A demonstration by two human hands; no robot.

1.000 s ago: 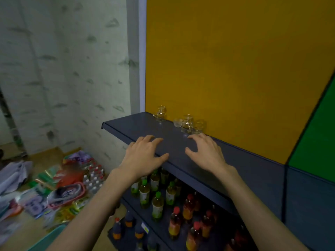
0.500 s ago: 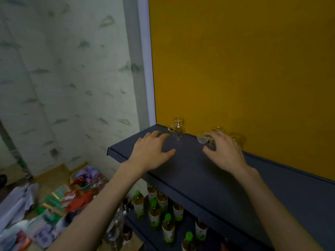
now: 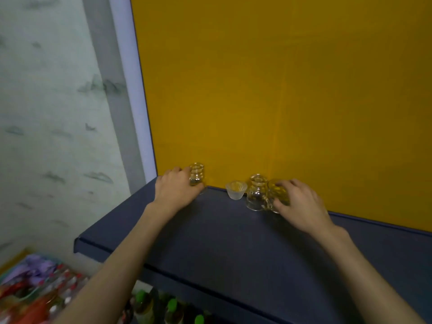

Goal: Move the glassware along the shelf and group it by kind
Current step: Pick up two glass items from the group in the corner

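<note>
The dark blue shelf (image 3: 233,242) ran from lower left to right of frame, backed by a yellow panel (image 3: 280,90). Four glass items stood along the rear edge, at approx. mid-frame.

1. Left hand (image 3: 174,191): positioned left of centre, fingers curled around a small clear glass pitcher (image 3: 197,175) w/ ribbed neck. Pitcher upright, touching the back panel line. Thumb lay at the base, front side; fingers wrapped the left and rear sides. Grip was closed on the pitcher, base seemingly on the shelf; lift could not be confirmed.

2. Right hand (image 3: 300,204): positioned right of centre, fingers and thumb clasped around a round clear glass cup (image 3: 278,195). Cup partly hidden by the fingers; exact form unclear. Grip was narrow, holding the cup.

3. Second glass pitcher (image 3: 256,192): upright, ribbed neck, just left of the held cup and touching or nearly touching it. Not gripped.

4. Frosted ribbed glass cup (image 3: 236,190): small, flared rim, upright, just left of the second pitcher, betw. the two hands. Not gripped.

Gap betw. the left pitcher and the frosted cup: clear shelf surface.

Lower frame: bottles w/ green caps (image 3: 173,305) on a lower level beneath the shelf. Lower left corner: blurred colourful clutter (image 3: 30,291) on the floor; detail not resolvable. Left of frame: pale patterned wall (image 3: 58,113).
</note>
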